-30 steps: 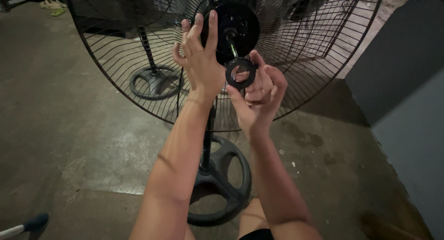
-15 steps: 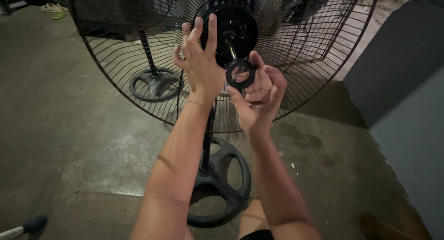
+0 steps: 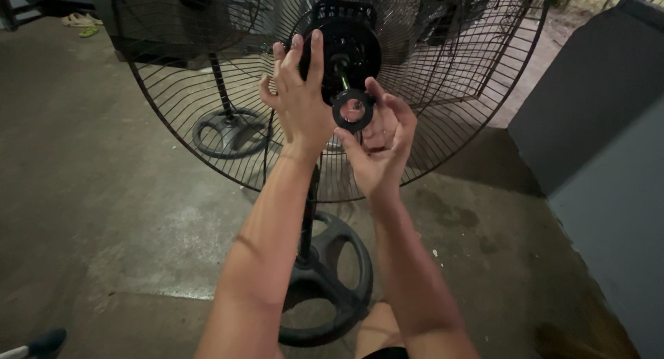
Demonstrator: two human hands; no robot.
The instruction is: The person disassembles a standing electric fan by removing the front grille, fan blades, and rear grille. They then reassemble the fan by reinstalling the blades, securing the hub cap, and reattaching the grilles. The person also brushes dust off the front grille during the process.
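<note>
Hands on a big floor fan with its front off, black ring right at the shaft.

Right hand [image 3: 379, 141] has its grip pinched on the ring [image 3: 353, 110], thumb under and fingers behind, holding it flat-on to the shaft [image 3: 344, 79] so the hole lines up, I reckon. Left hand [image 3: 299, 96] isn't gripping at all, fingers spread flat against the motor hub [image 3: 342, 51] and rear grille [image 3: 207, 124], looks like it's steadying the head. Stand base [image 3: 325, 286] sits near on the concrete floor [image 3: 104, 214]; second fan base [image 3: 225, 132] far left behind the wires.
</note>
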